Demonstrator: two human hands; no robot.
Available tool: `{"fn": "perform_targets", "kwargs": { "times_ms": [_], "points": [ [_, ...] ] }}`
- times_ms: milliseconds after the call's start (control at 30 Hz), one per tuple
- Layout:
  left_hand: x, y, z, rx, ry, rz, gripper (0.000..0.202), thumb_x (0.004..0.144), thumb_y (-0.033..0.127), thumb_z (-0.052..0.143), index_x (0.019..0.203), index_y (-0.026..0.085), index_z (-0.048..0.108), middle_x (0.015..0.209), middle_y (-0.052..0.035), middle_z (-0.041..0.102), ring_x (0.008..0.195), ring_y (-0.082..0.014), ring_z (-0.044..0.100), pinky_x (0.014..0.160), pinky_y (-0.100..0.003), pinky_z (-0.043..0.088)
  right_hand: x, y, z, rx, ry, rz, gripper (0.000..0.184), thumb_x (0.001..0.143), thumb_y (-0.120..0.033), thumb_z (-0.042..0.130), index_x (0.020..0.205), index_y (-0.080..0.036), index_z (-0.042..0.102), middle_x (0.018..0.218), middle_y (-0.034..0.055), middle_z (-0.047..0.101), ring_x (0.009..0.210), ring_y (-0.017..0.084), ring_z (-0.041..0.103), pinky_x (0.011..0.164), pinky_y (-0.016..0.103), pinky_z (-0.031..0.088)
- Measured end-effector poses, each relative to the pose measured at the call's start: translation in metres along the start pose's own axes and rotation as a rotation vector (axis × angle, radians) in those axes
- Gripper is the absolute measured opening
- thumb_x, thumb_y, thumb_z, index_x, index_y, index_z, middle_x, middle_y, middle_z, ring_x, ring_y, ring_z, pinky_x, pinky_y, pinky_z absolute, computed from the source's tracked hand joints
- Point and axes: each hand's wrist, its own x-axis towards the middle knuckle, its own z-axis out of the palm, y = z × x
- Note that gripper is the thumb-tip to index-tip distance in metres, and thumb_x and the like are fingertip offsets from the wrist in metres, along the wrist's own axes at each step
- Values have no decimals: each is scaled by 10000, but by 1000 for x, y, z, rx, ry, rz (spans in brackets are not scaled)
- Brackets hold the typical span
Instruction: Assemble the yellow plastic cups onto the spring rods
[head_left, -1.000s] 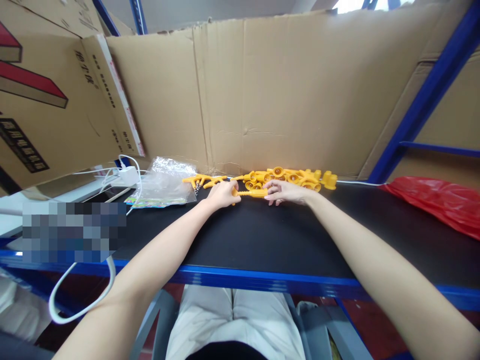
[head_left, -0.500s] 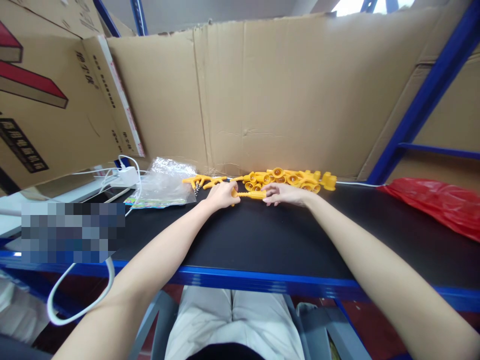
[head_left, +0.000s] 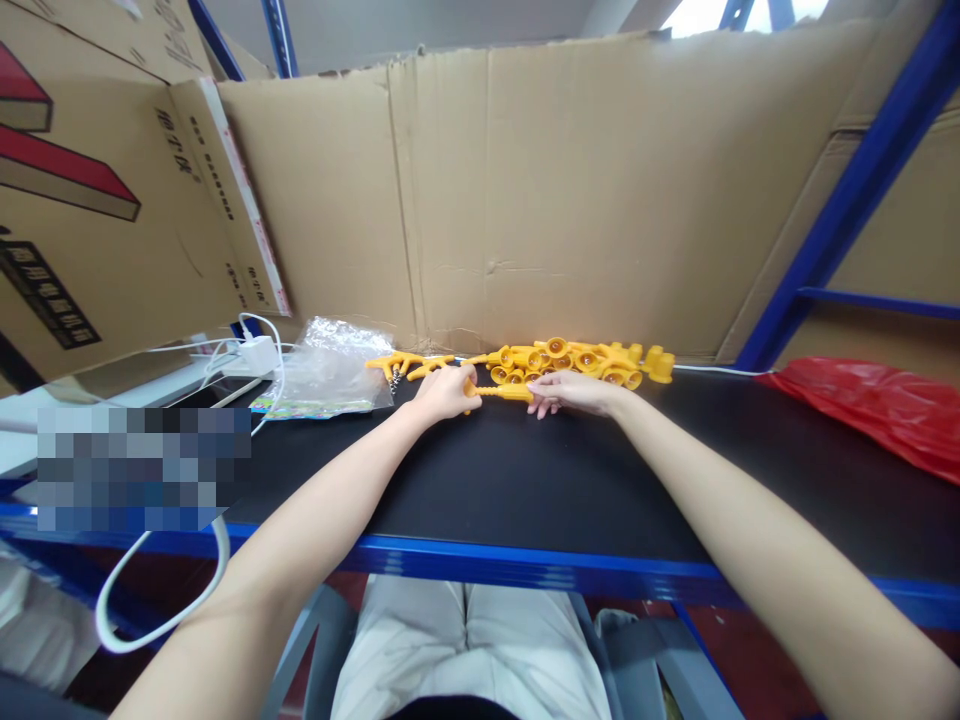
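Observation:
A long yellow plastic piece (head_left: 501,391) with a ribbed stem lies level between my two hands, just above or on the black tabletop; the gap, if any, I cannot make out. My left hand (head_left: 448,391) is closed around its left end, a crosswise handle partly hidden by the fingers. On its thicker right end, my right hand (head_left: 566,391) pinches with thumb and fingers. Close behind my hands lies a heap of yellow cup-ended plastic parts (head_left: 556,347). Left of my left hand are several branched yellow parts (head_left: 405,360) with a small silvery coiled piece (head_left: 395,377).
A clear plastic bag (head_left: 330,365) lies left of the parts, near a white charger (head_left: 257,353) and cables. Red plastic (head_left: 862,405) lies at the right. Cardboard (head_left: 562,200) walls the back; a blue rail (head_left: 525,563) edges the table in front.
My right hand's fingers have shifted slightly around the right end of the yellow piece. My left hand stays closed at the other end; the view has tipped slightly.

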Motion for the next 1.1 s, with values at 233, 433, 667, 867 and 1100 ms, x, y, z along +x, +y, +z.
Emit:
{"fn": "perform_targets", "kwargs": {
  "times_ms": [233, 433, 667, 867, 1100],
  "points": [
    [0, 1, -2, -13, -1, -11, 266, 655, 312, 564, 902, 218, 580, 741, -11, 638, 737, -193, 596, 649, -279, 433, 1, -3, 4, -11, 34, 31, 474, 836, -545, 436, 731, -104, 572, 739, 111, 652, 602, 109, 586, 552, 227, 409],
    [0, -1, -1, -22, 9, -21, 279, 652, 311, 572, 914, 215, 587, 779, -16, 646, 741, -190, 600, 646, -275, 440, -1, 0, 0, 1, 34, -27, 536, 700, -388, 688, 1140, -161, 482, 1039, 95, 612, 719, 109, 616, 571, 201, 456],
    [0, 0, -2, -25, 11, -18, 265, 652, 305, 566, 900, 216, 590, 778, -17, 648, 739, -193, 601, 641, -277, 439, 1, 1, 1, 24, 61, -76, 502, 678, -353, 702, 1108, -195, 499, 1028, 70, 614, 722, 112, 622, 577, 209, 477],
    [0, 2, -3, -23, 12, -27, 259, 659, 302, 563, 902, 216, 590, 795, -19, 653, 758, -198, 604, 655, -282, 442, -2, -4, 4, 15, 57, -62, 323, 730, -399, 646, 916, -152, 553, 986, 96, 646, 718, 113, 614, 589, 217, 472],
    [0, -1, -1, -20, 15, 13, 265, 706, 354, 540, 930, 215, 561, 803, -22, 646, 749, -192, 602, 648, -281, 431, -1, -6, 6, 82, 89, -78, 259, 731, -350, 650, 860, -150, 548, 937, 100, 648, 712, 121, 611, 618, 240, 483]
  ]
}}
